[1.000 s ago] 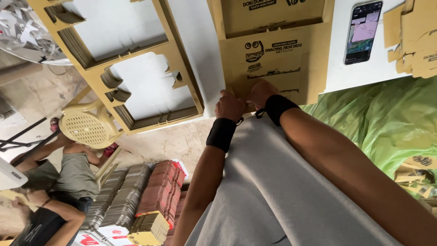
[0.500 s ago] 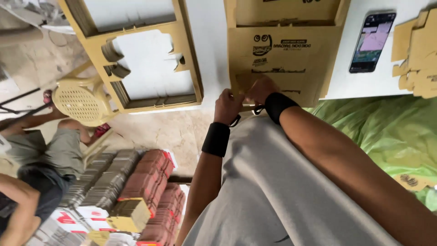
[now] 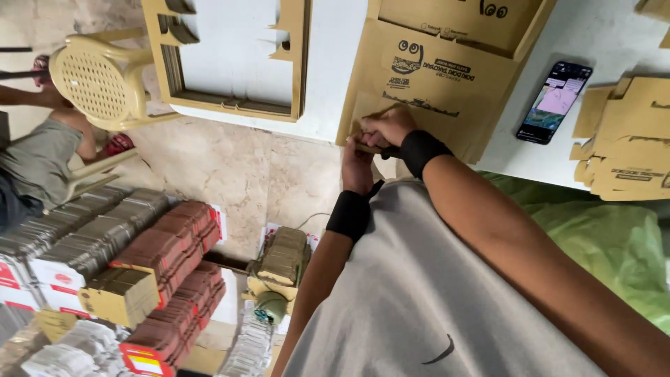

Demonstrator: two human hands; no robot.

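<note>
We note both hands at the near edge of the white surface (image 3: 328, 77). Right hand (image 3: 388, 126) and left hand (image 3: 357, 167) each keep a clenched grip on the lower flap of the flat printed brown cardboard box blank (image 3: 447, 77), which lies on the surface. A black smartphone (image 3: 553, 102) rests to its right; folded cardboard blanks (image 3: 624, 139) are stacked farther right. No container contents visible.

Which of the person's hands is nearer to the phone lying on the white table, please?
The right. The right hand presses on the printed cardboard sheet, on the side toward the phone. The left hand grips the sheet's near edge, below and farther left, away from the phone.
</note>
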